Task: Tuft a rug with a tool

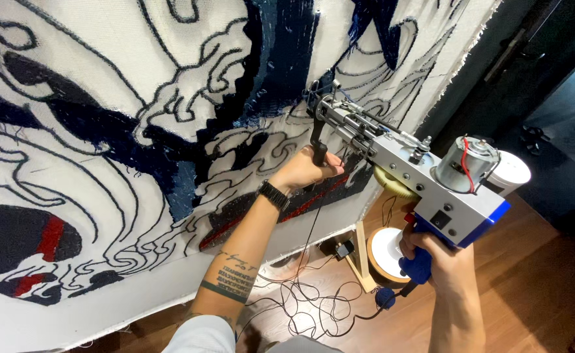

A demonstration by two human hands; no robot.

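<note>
Closest to the camera, the person's right hand [441, 261] is wrapped tight around the blue grip of a tufting gun [418, 176], fingers fully closed on the handle with the forefinger up near the trigger. Just beyond it the gun's grey metal body runs up and to the left, a small round motor [469, 163] with red wires seated on top. The left hand [304, 170], a black watch [274, 194] on its wrist, is closed around the black front handle under the gun's barrel. Both hands hold the tool level, and its needle end [317, 104] touches the stretched cloth [104, 52].

Below, on the wooden floor [536, 287], a tangle of dark yarn [300, 294] lies loose, and a pale cone of yarn [385, 252] stands beside a slim wooden frame leg [361, 258].

Farther off, the cloth shows how the work stands. Wide patches are already filled in dark blue, with black shapes and red bars at the lower left and a red strip near the left hand. Much remains only drawn: swirling outlines over bare white backing at the top left, centre and upper right are not yet filled. By this look, the piece is roughly partway done, with the needle working at the edge of a blue patch.
</note>
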